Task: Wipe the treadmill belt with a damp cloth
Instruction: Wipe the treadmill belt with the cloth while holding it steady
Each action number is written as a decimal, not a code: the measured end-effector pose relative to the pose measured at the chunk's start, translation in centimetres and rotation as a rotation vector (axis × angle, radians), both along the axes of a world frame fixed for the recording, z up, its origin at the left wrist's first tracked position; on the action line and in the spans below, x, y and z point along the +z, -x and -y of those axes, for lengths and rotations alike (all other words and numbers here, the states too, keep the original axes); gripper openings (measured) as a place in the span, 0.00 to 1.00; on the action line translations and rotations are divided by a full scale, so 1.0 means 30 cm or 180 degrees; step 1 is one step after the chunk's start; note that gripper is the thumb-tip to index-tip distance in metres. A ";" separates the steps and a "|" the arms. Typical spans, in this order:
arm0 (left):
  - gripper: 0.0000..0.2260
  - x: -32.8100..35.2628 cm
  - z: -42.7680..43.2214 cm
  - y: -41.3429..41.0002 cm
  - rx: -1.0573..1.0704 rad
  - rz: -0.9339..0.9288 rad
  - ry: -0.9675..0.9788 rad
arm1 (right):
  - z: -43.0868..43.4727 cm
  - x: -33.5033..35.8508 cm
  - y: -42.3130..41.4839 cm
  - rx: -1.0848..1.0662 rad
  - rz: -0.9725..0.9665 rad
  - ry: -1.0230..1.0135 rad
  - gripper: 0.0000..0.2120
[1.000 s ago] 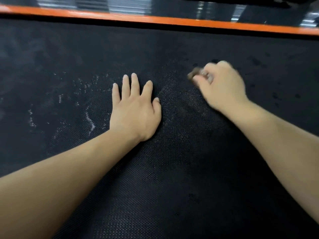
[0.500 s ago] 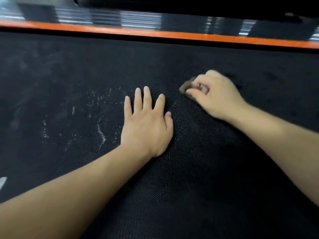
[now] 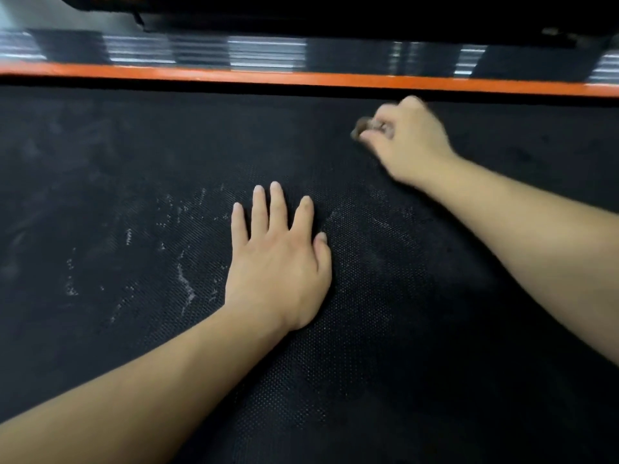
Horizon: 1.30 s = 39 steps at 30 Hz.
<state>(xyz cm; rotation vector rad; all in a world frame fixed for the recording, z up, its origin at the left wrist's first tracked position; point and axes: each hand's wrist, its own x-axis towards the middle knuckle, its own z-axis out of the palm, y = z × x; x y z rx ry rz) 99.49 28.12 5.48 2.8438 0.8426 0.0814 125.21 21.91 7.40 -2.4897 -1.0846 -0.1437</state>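
Note:
The black textured treadmill belt [image 3: 368, 380] fills most of the view, with whitish dusty streaks left of centre. My left hand [image 3: 281, 262] lies flat on the belt, fingers straight and spread. My right hand [image 3: 408, 142] is farther out on the belt near the orange edge, fingers curled round a small dark brownish cloth [image 3: 361, 126]. Only a wad of the cloth shows past the fingertips, and it is blurred. The cloth is pressed against the belt.
An orange side rail strip [image 3: 301, 78] runs along the far edge of the belt. Beyond it lies a ribbed silver and black foot rail [image 3: 268, 55], and a dark machine part [image 3: 301, 15] sits at the top.
My right hand with the cloth has slid away from the left hand, farther out toward the orange rail. The left hand stays flat in place; the view has shifted down in the frame.

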 end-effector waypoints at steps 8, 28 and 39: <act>0.30 0.001 -0.002 0.000 0.0015 0.0015 -0.0046 | -0.065 0.008 -0.071 -0.0485 -0.0059 -0.0269 0.13; 0.30 -0.001 -0.002 0.001 0.0003 0.0000 -0.0010 | 0.105 0.017 -0.122 -0.0384 -0.0068 -0.0090 0.11; 0.30 0.000 -0.002 -0.001 -0.0001 0.0047 0.0010 | 0.223 0.046 -0.113 -0.1033 -0.0072 -0.0225 0.15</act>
